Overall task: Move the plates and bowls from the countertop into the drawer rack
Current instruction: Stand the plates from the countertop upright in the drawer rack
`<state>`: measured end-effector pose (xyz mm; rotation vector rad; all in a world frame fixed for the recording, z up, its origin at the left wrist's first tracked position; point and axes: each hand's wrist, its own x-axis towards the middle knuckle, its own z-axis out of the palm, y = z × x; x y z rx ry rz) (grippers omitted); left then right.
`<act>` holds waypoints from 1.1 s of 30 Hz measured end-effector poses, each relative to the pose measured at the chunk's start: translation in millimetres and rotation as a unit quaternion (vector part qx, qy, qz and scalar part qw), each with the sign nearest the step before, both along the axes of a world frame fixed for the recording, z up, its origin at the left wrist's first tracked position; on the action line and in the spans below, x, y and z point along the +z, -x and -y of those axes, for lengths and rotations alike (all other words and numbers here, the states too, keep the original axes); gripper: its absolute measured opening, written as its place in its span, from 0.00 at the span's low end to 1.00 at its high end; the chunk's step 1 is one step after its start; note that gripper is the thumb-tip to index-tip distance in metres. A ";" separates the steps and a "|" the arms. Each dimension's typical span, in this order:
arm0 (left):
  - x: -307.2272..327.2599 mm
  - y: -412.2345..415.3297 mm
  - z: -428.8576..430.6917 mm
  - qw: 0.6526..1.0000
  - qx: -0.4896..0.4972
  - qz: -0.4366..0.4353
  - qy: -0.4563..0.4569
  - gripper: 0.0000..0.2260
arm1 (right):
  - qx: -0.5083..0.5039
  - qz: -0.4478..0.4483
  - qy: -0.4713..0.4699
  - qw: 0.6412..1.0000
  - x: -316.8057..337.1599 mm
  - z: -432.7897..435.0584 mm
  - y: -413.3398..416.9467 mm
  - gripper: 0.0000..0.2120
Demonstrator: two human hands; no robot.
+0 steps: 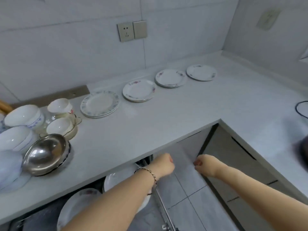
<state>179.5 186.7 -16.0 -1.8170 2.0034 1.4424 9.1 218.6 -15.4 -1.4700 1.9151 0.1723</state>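
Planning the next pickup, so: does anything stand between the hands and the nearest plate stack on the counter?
Only the countertop edge: both the left hand and right hand are below its overhang. Above it, the bare surface up to the plate stack holds nothing; the steel bowl sits off to the left.

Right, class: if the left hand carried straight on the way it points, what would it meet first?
Probably the front edge of the countertop, just beyond the left hand. If it passes beneath, the grey cabinet front comes next. Depth is hard to judge here.
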 end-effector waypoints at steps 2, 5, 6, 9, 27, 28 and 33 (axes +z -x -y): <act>18.1 50.0 11.6 0.999 0.024 -0.022 -0.001 0.09 | 0.018 -0.019 0.019 0.999 22.6 13.3 47.8 0.17; 41.0 110.1 32.0 0.998 0.046 -0.043 -0.004 0.12 | 0.032 -0.039 0.034 0.998 49.7 32.3 107.5 0.18; 47.4 125.6 39.2 0.998 0.049 -0.047 -0.003 0.13 | 0.038 -0.047 0.040 0.997 57.0 38.8 123.5 0.17; 61.0 159.1 62.1 0.997 0.062 -0.046 0.013 0.13 | 0.038 -0.054 0.060 0.996 72.3 61.1 162.8 0.16; 47.9 259.0 367.5 0.994 0.073 -0.041 0.074 0.09 | -0.039 -0.022 0.093 0.995 66.5 348.4 278.6 0.15; 45.4 265.4 393.2 0.993 0.077 -0.048 0.077 0.09 | -0.055 -0.017 0.090 0.994 63.2 372.6 284.4 0.15; 33.5 294.8 514.8 0.987 0.105 -0.047 0.116 0.16 | -0.136 -0.013 0.080 0.987 34.7 477.1 310.3 0.17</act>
